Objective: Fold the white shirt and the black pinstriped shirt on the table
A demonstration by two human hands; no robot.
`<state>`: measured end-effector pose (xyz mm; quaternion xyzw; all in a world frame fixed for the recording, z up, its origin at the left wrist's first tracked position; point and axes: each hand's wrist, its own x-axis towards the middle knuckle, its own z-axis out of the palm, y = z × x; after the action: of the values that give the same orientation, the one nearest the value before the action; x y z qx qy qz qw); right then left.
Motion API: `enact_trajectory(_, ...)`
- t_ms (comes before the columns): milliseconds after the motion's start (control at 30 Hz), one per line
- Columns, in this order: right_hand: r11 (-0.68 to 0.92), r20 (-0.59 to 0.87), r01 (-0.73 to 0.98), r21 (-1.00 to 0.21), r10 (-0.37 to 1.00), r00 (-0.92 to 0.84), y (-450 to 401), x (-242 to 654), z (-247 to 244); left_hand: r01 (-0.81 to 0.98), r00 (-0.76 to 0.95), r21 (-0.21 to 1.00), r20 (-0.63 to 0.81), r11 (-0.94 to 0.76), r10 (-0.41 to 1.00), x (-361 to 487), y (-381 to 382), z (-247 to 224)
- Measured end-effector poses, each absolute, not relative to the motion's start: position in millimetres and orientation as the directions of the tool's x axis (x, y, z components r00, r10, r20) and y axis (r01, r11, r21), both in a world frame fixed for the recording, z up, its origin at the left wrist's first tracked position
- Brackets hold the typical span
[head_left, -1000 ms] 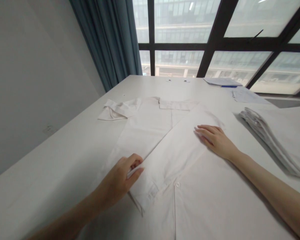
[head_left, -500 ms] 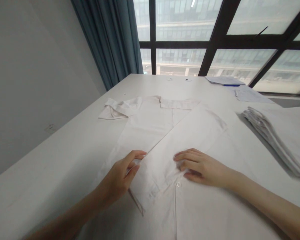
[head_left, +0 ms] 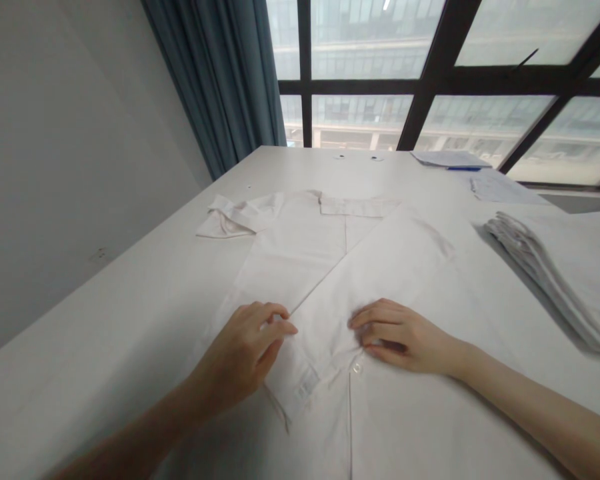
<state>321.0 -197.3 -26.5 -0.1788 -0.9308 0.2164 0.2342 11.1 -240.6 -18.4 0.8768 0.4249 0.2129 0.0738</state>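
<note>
A white short-sleeved shirt or coat (head_left: 300,253) lies spread on the white table, its collar toward the window. One front panel runs in a slanting edge from the collar down to my left hand (head_left: 245,347). The thumb and index finger of that hand are at this edge and look closed on the cloth. Just below is a small printed label (head_left: 307,385). My right hand (head_left: 400,337) has its fingers bent together on the cloth, gathering creases. Beside its thumb is a clear button (head_left: 357,367). The fingertips of my right hand are partly hidden.
A folded stack of white cloth (head_left: 570,267) lies on the right of the table (head_left: 145,293). Papers (head_left: 450,159) and a blue pen (head_left: 463,169) are at the far right edge. A blue curtain (head_left: 225,80) hangs behind, beside the window.
My left thumb has shifted right and up along the slanting edge, and more of the label shows. My right hand has barely moved. The garment lies nearly as before.
</note>
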Motion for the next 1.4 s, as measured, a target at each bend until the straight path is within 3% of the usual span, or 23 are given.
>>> enact_trajectory(100,0.83,0.392,0.241,-0.503,0.468,-0.792,-196,322,-29,0.665,0.625,0.275,0.303,-0.694,0.719,13,-245,-15)
enact_trajectory(300,0.762,0.403,0.433,-0.482,0.632,-0.662,-192,324,-32,0.41,0.853,0.431,0.129,-0.803,0.505,16,-253,-16)
enact_trajectory(467,0.72,0.363,0.534,-0.443,0.688,-0.628,-188,326,-37,0.41,0.859,0.435,0.111,-0.802,0.5,16,-254,-18)
enact_trajectory(800,0.717,0.344,0.536,-0.445,0.69,-0.637,-189,326,-39,0.423,0.852,0.438,0.105,-0.793,0.513,18,-253,-16)
enact_trajectory(1000,0.736,0.331,0.517,-0.437,0.666,-0.669,-189,326,-37,0.384,0.847,0.394,0.21,-0.835,0.488,21,-253,-10)
enact_trajectory(1167,0.828,0.316,0.401,-0.392,0.53,-0.787,-191,326,-33,0.389,0.76,0.457,0.332,-0.8,0.559,18,-251,-14)
enact_trajectory(1400,0.875,0.325,0.297,-0.383,0.429,-0.843,-192,324,-30,0.534,0.639,0.513,0.275,-0.672,0.718,12,-251,-20)
